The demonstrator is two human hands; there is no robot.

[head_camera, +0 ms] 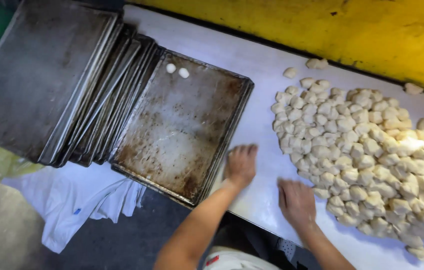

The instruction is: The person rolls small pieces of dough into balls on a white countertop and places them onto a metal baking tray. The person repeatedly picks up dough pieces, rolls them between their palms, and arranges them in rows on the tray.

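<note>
At the far left, a stack of dark, worn rectangular metal baking trays (47, 80) lies fanned across the white counter (262, 90), and a crumpled white cloth (87, 200) hangs off the counter's near edge below them. The front rust-stained metal tray (182, 135) slants with its long axis running from lower left to upper right, and two small round white dough balls (177, 70) sit side by side in its far corner. Your left hand (241, 164) rests palm down on the counter just beside that tray's right rim, fingers pressed together; whether dough lies under it you cannot tell. Your right hand (297, 200) is flat too, fingers together, touching the near edge of the big heap of pale, floured dough pieces (367, 160). A yellow wall (322, 30) borders the counter's far side.
</note>
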